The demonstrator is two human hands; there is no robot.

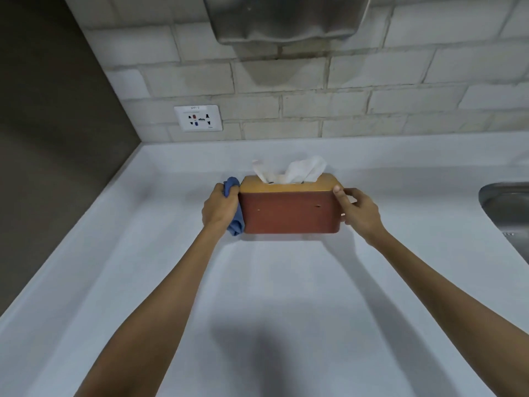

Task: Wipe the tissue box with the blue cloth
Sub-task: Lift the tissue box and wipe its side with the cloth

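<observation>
While the right hand (359, 212) clamps the tissue box (290, 209) on the counter (274, 282), the left hand (220, 209) presses the bunched blue cloth (235, 222) against its left end; box runs left-right between them.

Two bare forearms entered from the lower edge, uncovered from elbow to wrist, with no sleeve reaching into view. The left hand (219, 206) and right hand (359, 212) wore no gloves. Short, unpainted fingernails (337, 190) showed on the right hand's fingers.
</observation>
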